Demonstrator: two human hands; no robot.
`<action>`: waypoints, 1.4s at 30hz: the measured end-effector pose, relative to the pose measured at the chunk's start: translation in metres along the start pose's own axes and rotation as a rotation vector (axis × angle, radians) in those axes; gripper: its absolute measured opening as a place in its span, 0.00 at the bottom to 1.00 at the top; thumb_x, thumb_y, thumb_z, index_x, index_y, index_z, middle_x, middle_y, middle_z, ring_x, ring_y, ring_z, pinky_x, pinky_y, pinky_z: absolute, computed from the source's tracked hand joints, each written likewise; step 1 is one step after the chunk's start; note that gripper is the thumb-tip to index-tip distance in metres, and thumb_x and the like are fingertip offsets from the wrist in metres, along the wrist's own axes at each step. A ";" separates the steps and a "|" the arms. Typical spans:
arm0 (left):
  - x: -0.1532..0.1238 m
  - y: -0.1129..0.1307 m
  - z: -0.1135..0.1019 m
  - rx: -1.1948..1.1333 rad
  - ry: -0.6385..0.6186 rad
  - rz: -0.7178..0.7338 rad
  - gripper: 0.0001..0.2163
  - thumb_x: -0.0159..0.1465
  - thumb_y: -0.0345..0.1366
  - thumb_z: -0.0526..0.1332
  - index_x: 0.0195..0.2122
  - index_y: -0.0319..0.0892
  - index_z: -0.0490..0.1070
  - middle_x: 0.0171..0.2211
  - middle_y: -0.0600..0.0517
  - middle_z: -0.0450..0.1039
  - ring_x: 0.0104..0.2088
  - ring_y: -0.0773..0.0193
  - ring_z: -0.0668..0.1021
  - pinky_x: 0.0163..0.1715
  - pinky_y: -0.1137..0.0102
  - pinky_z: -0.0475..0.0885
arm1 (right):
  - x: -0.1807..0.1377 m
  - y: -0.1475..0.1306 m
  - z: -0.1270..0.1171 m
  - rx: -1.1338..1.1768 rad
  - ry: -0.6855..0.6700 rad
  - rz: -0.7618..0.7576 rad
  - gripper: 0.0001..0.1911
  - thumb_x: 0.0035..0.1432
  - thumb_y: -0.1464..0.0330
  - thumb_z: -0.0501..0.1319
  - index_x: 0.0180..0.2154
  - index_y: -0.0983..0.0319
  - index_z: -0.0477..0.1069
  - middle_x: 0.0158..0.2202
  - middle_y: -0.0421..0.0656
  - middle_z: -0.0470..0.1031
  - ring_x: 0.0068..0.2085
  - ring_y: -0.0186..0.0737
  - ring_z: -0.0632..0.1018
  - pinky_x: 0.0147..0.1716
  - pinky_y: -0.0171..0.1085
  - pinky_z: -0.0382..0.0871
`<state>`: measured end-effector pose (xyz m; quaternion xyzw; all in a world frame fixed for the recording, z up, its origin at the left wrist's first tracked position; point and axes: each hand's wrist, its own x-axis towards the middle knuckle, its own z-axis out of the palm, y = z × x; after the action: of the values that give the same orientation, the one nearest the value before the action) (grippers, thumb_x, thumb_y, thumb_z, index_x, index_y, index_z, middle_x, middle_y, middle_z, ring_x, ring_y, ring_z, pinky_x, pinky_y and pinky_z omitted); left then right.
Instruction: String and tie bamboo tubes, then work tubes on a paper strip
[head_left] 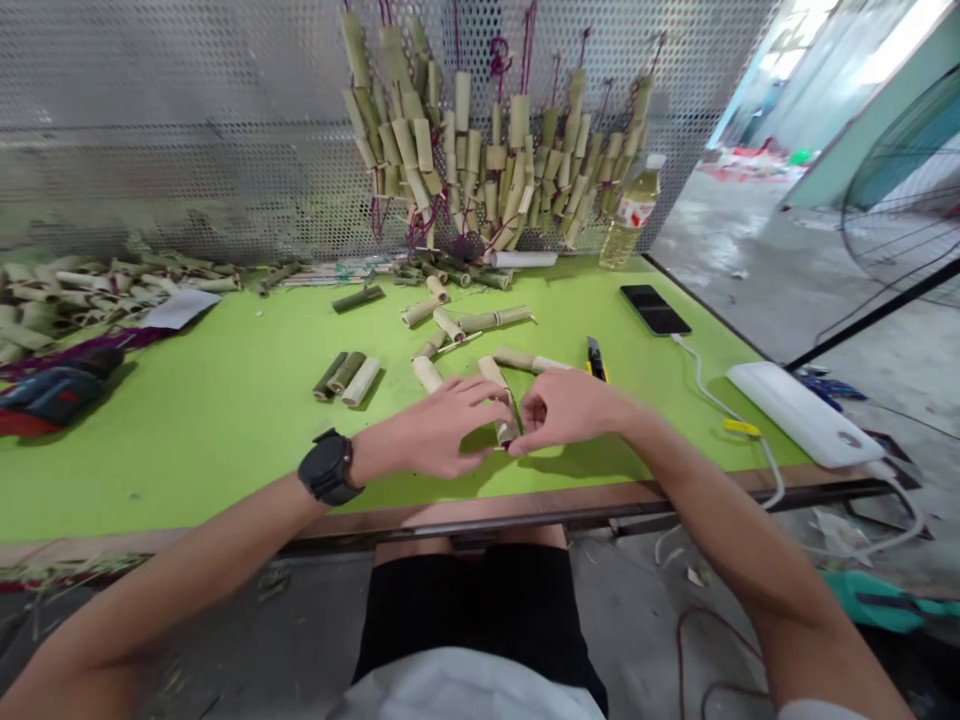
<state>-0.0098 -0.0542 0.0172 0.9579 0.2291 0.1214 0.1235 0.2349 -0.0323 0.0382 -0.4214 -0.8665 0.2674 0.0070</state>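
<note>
My left hand [439, 425] and my right hand [566, 408] meet over the near edge of the green table [225, 420]. Both pinch the same short pale bamboo tube [501, 400], fingers curled around its lower end. A black watch sits on my left wrist. Loose bamboo pieces [465, 325] lie scattered just beyond my hands, and three lie side by side [346, 377] to the left.
Strung bamboo tubes [487, 150] hang on the perforated metal wall. A heap of bamboo [90, 290] lies at far left near a dark cloth. A utility knife [595, 358], phone [655, 309], white power bank [802, 412] and oil bottle [634, 215] sit to the right.
</note>
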 end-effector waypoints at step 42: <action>0.000 -0.013 0.031 0.015 0.192 -0.135 0.15 0.75 0.47 0.61 0.57 0.46 0.75 0.60 0.39 0.71 0.61 0.44 0.72 0.61 0.51 0.66 | -0.011 0.017 -0.019 0.226 -0.623 -0.010 0.17 0.53 0.56 0.70 0.36 0.63 0.85 0.32 0.43 0.85 0.34 0.40 0.80 0.33 0.35 0.68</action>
<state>-0.0065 -0.0488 -0.0153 0.9251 0.3048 0.2024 0.1016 0.2592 -0.0236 0.0487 -0.3119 -0.7939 0.4777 -0.2104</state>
